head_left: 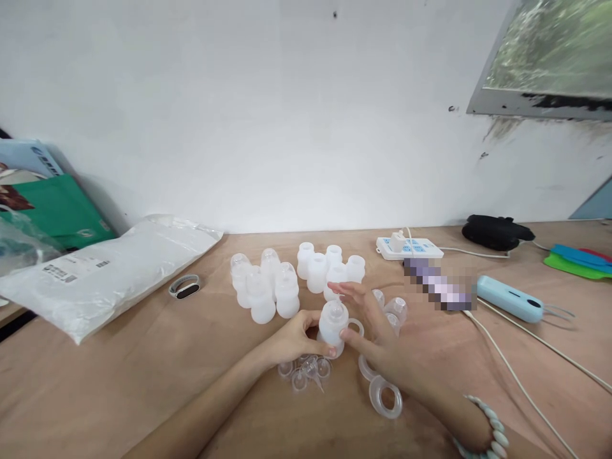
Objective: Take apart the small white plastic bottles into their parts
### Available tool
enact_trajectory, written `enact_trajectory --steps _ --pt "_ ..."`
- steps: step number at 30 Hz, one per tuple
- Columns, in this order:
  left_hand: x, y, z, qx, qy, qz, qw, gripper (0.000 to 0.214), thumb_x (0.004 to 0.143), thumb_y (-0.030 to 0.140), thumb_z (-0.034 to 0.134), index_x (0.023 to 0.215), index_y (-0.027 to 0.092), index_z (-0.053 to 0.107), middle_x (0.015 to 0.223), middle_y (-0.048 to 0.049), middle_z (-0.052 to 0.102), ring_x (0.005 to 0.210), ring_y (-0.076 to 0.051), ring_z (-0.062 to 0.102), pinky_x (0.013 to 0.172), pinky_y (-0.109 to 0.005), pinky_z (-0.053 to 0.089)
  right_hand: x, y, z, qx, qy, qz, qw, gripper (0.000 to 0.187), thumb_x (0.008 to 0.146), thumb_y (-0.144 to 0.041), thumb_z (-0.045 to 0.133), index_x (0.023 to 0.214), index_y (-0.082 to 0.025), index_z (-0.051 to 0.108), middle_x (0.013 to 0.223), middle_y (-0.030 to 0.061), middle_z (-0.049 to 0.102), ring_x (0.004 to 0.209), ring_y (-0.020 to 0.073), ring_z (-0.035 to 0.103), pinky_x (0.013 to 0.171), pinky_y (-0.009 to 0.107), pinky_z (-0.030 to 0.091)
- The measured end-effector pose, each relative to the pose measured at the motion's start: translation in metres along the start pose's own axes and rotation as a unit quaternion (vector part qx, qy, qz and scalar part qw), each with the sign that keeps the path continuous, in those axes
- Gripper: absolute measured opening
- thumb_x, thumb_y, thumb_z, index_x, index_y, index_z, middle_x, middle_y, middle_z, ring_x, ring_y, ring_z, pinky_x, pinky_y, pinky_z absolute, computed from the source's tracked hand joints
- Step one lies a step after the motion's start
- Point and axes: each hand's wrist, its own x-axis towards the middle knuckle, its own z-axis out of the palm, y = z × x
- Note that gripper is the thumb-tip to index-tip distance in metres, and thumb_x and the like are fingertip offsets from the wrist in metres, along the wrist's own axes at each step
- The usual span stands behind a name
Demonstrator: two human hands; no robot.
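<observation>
A small white translucent baby bottle [331,330] stands upright in front of me, with a clear nipple and a collar on its top. My left hand [299,338] grips its left side between thumb and fingers. Thumb against the bottle's right side, my right hand [380,335] has its fingers stretched out and apart above it. Clear silicone nipples [310,368] lie just below the bottle. Translucent rings [385,396] lie under and below my right hand. Several clear caps [398,308] sit beyond that hand, partly hidden by it.
Capped bottles [262,299] stand in a group at left, and uncapped bottles [317,273] behind. A fitness band [185,287] and a white plastic parcel [109,268] lie left. On the right are a power strip [421,248], a light-blue device [509,298], cables and a black case [497,232].
</observation>
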Motion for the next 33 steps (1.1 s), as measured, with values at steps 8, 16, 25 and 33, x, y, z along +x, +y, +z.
enact_trajectory --steps 8,16,25,33 --pt "0.002 -0.007 -0.005 0.008 -0.008 0.020 1.000 0.042 0.064 0.038 0.088 0.096 0.014 0.071 0.094 -0.0057 0.073 0.095 -0.026 0.064 0.090 -0.036 0.045 0.000 0.005 -0.013 0.014 0.270 0.030 0.962 0.021 0.094 -0.042 0.055 0.088 -0.023 0.060 0.071 0.0011 0.065 0.067 0.0182 0.063 0.062 0.032 0.050" --pt "0.002 -0.007 -0.005 0.013 -0.009 0.012 1.000 0.043 0.064 0.040 0.087 0.095 0.015 0.070 0.095 -0.0047 0.072 0.094 -0.025 0.064 0.090 -0.036 0.046 0.001 0.000 -0.016 0.028 0.184 0.038 0.982 0.020 0.097 -0.037 0.048 0.107 -0.024 0.059 0.083 0.0041 0.073 0.084 0.0231 0.068 0.071 0.037 0.053" --pt "-0.001 0.008 -0.002 0.024 -0.022 0.008 0.999 0.037 0.066 0.035 0.087 0.093 0.016 0.070 0.090 -0.0027 0.071 0.087 -0.022 0.063 0.082 -0.033 0.047 0.001 -0.008 -0.023 -0.026 -0.122 -0.025 0.992 0.059 0.092 -0.024 0.059 0.145 -0.033 0.037 0.135 0.0063 0.059 0.128 0.0251 0.053 0.105 0.048 0.044" --pt "-0.016 0.044 -0.006 0.144 0.004 0.017 0.989 0.046 0.071 0.032 0.083 0.112 0.019 0.068 0.107 -0.0049 0.072 0.100 -0.027 0.064 0.083 -0.033 0.049 0.004 -0.011 -0.029 -0.141 -0.051 -0.105 0.983 0.040 0.089 -0.041 0.066 0.128 -0.033 0.060 0.111 0.0058 0.062 0.100 0.0239 0.060 0.083 0.037 0.051"
